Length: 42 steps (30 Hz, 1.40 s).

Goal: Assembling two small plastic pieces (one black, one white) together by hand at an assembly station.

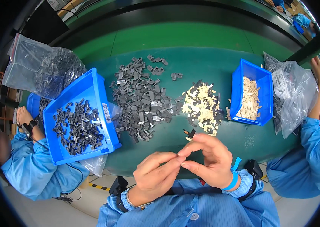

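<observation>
In front of my chest, my left hand (157, 175) and my right hand (210, 160) meet at the fingertips. The left thumb and forefinger are pinched together. My right forefinger and thumb curve in to the same spot; whatever lies between the fingertips is too small or hidden to make out. Just beyond my right knuckles a small black piece (190, 133) with a pale bit shows against the green mat. Farther off lie a large heap of dark grey plastic clips (141, 98) and a mixed pile of cream and black small strips (202, 108).
A blue bin (101, 98) of black parts stands at left, beside a clear bag (41, 68) of similar parts. On the right, a smaller blue bin (236, 90) holds tan strips, next to a plastic bag (296, 90). Co-workers in blue smocks (35, 170) sit on both sides.
</observation>
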Each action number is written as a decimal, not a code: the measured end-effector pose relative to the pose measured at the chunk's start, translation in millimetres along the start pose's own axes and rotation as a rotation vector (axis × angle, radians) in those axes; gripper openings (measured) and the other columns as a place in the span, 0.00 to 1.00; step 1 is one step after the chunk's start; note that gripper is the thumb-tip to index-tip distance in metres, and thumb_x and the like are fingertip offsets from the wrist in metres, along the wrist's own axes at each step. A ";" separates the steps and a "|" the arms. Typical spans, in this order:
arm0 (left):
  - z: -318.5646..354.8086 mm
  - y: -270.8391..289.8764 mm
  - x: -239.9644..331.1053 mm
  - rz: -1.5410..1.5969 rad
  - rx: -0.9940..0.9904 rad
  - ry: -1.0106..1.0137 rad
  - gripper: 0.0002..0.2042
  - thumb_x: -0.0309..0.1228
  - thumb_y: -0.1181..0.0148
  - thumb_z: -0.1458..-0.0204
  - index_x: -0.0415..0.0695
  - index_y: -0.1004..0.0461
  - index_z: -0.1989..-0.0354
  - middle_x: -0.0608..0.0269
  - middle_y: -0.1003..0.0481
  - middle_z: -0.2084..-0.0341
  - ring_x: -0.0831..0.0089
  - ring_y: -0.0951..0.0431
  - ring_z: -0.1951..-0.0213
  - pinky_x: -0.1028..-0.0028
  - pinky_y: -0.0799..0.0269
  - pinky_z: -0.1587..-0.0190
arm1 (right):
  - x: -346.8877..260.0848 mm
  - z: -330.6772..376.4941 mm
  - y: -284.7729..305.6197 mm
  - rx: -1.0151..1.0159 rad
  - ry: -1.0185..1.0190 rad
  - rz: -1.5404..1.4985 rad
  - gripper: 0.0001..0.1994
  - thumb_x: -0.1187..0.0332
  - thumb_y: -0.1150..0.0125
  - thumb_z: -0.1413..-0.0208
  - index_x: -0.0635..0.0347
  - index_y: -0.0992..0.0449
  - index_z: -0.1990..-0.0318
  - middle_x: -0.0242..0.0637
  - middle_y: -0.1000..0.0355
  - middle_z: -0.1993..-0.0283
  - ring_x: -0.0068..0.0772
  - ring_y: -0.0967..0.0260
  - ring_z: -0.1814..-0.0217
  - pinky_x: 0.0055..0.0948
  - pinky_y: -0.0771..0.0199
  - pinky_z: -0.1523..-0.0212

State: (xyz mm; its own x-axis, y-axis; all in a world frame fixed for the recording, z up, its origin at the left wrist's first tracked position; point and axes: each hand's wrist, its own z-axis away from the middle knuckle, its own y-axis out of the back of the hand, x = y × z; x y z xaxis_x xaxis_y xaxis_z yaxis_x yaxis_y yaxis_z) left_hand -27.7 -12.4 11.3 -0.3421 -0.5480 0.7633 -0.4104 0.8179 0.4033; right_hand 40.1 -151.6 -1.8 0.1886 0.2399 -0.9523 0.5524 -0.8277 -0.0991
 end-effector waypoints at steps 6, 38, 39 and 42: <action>4.7 -3.1 5.4 0.272 -0.043 0.301 0.15 0.14 0.42 0.60 0.36 0.26 0.60 0.55 0.25 0.65 0.70 0.24 0.70 0.77 0.28 0.70 | 2.0 5.3 6.3 0.039 0.035 -0.025 0.24 0.77 0.35 0.58 0.65 0.34 0.50 0.39 0.26 0.66 0.31 0.27 0.64 0.29 0.29 0.60; 8.2 -7.0 0.1 0.690 -0.043 0.630 0.13 0.14 0.43 0.55 0.33 0.27 0.59 0.51 0.26 0.65 0.72 0.23 0.67 0.80 0.27 0.65 | -1.8 3.3 9.9 0.060 -0.295 -0.304 0.03 0.84 0.46 0.52 0.69 0.30 0.69 0.44 0.33 0.62 0.25 0.35 0.61 0.26 0.32 0.58; 8.4 -7.3 0.3 0.683 -0.046 0.632 0.13 0.14 0.43 0.55 0.33 0.27 0.59 0.51 0.26 0.64 0.72 0.23 0.67 0.80 0.26 0.65 | -0.9 3.9 10.2 0.062 -0.295 -0.304 0.03 0.84 0.46 0.52 0.69 0.30 0.69 0.44 0.33 0.62 0.25 0.35 0.61 0.26 0.32 0.58; 9.7 -8.5 -0.8 0.692 -0.043 0.633 0.13 0.14 0.44 0.55 0.33 0.27 0.59 0.50 0.26 0.64 0.72 0.23 0.66 0.80 0.26 0.65 | 1.9 5.0 10.8 0.053 -0.269 -0.289 0.04 0.83 0.45 0.52 0.68 0.30 0.68 0.40 0.34 0.60 0.25 0.34 0.59 0.23 0.30 0.59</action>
State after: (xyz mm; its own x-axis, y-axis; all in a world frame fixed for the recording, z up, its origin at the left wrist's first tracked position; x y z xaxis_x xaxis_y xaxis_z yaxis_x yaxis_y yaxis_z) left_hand -32.2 -20.7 2.3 0.0305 0.2497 0.9678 -0.2515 0.9391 -0.2344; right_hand 42.4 -162.7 -6.2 -0.1922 0.3310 -0.9239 0.5077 -0.7721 -0.3822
